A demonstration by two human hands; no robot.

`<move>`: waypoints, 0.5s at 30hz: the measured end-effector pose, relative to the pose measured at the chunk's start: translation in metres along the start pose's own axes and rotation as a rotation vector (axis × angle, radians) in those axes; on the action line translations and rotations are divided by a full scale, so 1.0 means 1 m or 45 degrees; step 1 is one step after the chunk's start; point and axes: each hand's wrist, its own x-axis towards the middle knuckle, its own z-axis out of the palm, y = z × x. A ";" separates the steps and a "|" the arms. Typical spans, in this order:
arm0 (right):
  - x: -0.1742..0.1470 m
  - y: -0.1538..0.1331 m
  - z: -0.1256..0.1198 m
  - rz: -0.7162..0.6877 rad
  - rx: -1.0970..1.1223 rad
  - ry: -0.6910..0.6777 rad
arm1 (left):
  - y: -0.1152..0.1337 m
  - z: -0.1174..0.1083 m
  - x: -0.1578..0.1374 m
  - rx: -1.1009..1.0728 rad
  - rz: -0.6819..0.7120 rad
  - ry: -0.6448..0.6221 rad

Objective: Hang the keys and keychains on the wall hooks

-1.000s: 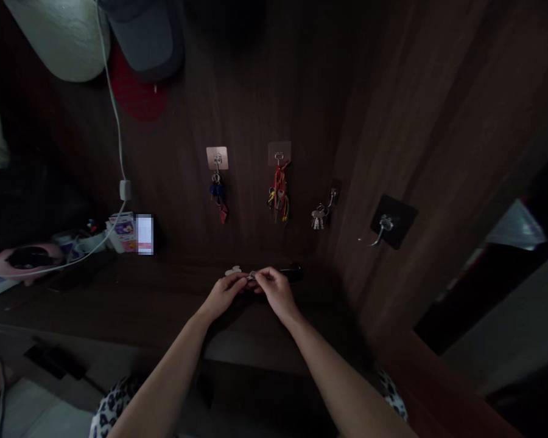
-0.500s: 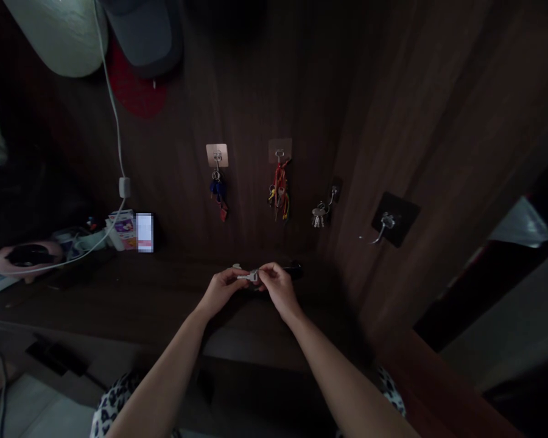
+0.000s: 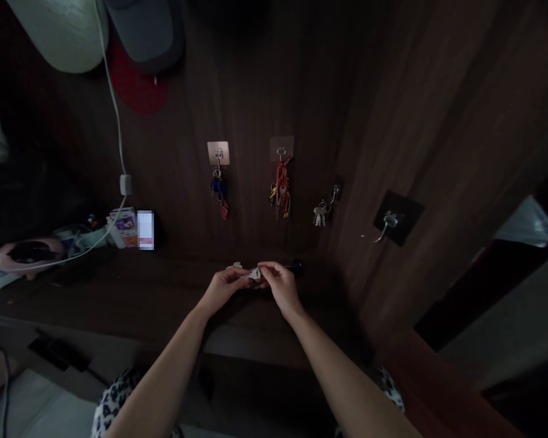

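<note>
Silvery keys are held between my two hands, just above the dark wooden shelf. My left hand pinches the keys from the left with thumb and fingers. From the right, my right hand is closed on the head end of the same keys, where a ring may be hidden by the fingers. A pale rounded piece shows behind my left fingers; I cannot tell what it is. Right behind my right hand lies a small black object.
On the back panel hang keys with blue and red tags, keys on red cords and a silver key bunch. A bare metal hook juts from the right wall. Small boxes and a white cable are at left.
The keys have turned slightly between my fingers, and my left fingertips have come closer to my right ones. The whole view has shifted a little.
</note>
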 end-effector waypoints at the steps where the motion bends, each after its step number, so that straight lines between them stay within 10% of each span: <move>1: 0.000 -0.001 0.000 0.002 0.001 0.005 | 0.000 0.000 0.000 -0.008 -0.003 -0.002; 15: 0.000 -0.001 -0.001 -0.023 0.029 0.063 | -0.002 -0.001 0.002 0.053 0.053 0.046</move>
